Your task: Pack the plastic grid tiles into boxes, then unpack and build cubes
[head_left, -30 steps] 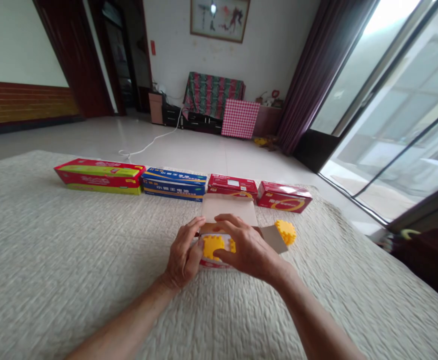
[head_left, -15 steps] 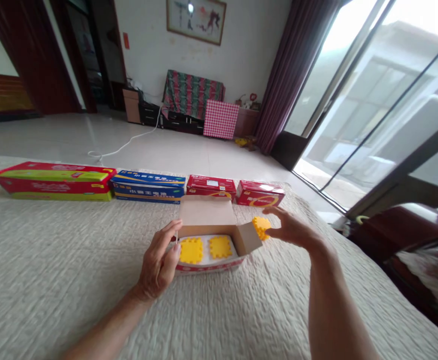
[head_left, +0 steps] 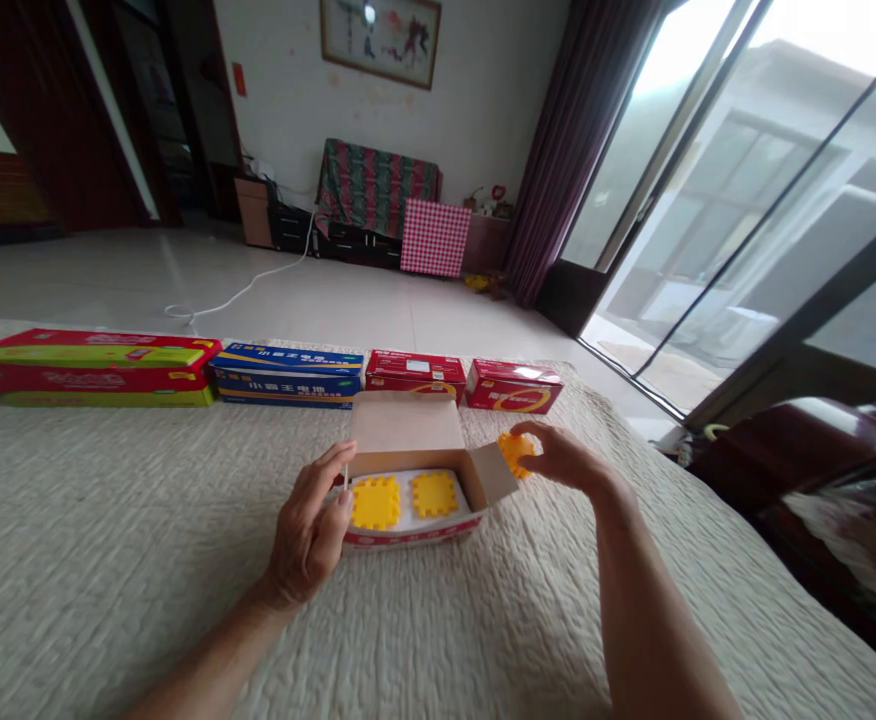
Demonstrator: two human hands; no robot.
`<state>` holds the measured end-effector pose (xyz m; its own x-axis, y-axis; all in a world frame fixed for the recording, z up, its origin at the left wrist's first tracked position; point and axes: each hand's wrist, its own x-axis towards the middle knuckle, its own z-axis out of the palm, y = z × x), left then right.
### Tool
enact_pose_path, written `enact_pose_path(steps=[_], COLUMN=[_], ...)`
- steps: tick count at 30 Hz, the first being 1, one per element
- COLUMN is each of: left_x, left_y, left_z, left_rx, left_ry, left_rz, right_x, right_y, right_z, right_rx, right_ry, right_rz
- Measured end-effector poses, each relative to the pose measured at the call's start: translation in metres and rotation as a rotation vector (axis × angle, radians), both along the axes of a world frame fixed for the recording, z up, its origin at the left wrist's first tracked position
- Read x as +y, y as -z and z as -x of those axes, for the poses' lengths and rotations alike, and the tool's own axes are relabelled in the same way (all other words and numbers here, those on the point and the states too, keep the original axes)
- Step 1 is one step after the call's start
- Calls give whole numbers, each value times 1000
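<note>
An open cardboard box lies in front of me with its lid folded back. Two flat yellow toothed plastic pieces rest inside on a white layer. My left hand pinches the box's left side flap between thumb and fingers. Beyond the right side flap stands a yellow toothed plastic block, partly hidden by the flap and my fingers. My right hand has its thumb and fingers closed around the block's right side.
Behind the open box is a row of closed boxes: a long red and green box, a blue box and two red boxes. All are on a quilted cream cover. A dark red seat is at the right.
My right hand has come down and closed its fingers on the yellow block. My left hand keeps its place on the flap. The whole view has shifted slightly.
</note>
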<state>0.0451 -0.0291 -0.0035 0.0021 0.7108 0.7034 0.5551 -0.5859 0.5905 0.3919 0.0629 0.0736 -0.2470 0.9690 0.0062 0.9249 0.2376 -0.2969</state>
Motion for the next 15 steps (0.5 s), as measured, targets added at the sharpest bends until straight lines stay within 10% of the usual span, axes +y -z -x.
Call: enact_pose_path(steps=[8, 15], left_x=[-1, -1], left_y=[1, 0], left_z=[0, 0], left_rx=[-3, -3], left_ry=[12, 3], left_rz=[-14, -12], right_x=[1, -50], right_y=[-10, -49], right_z=[0, 81], right_rx=[114, 254], right_ry=[-54, -390], right_rz=[-204, -153])
